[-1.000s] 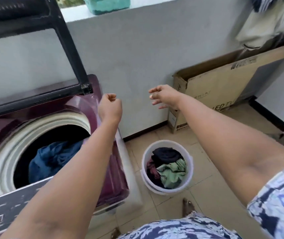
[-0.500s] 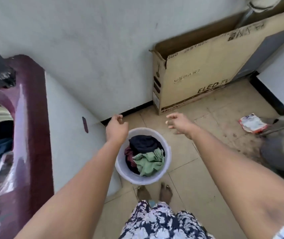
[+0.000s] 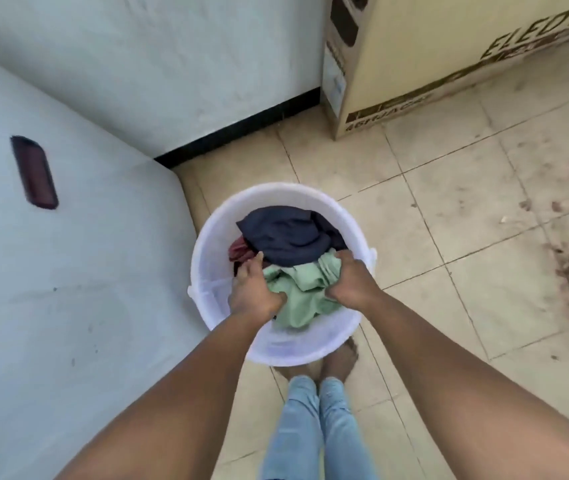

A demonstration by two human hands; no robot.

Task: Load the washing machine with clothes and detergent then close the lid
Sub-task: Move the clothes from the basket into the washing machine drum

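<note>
Both my hands are down in the white bucket point(image 3: 207, 271) on the floor tiles point(image 3: 449, 202), just beside the washing machine's pale side panel point(image 3: 68, 271). My left hand point(image 3: 253, 292) has its grip clenched into the near edge of the green garment point(image 3: 297, 292), fingers buried in the cloth, and my right hand point(image 3: 350, 280) is grasping the same green garment from its other side. A dark navy piece point(image 3: 286, 237) lies behind it, touching it, with a bit of maroon cloth point(image 3: 240, 247) tucked at the bucket's left wall. I judge the loading only partly done: several pieces remain in the bucket, so this bundle has yet to be lifted out. The drum, lid and detergent are out of view, so those steps look unfinished. A cardboard box point(image 3: 432, 64) leans at the wall.
</note>
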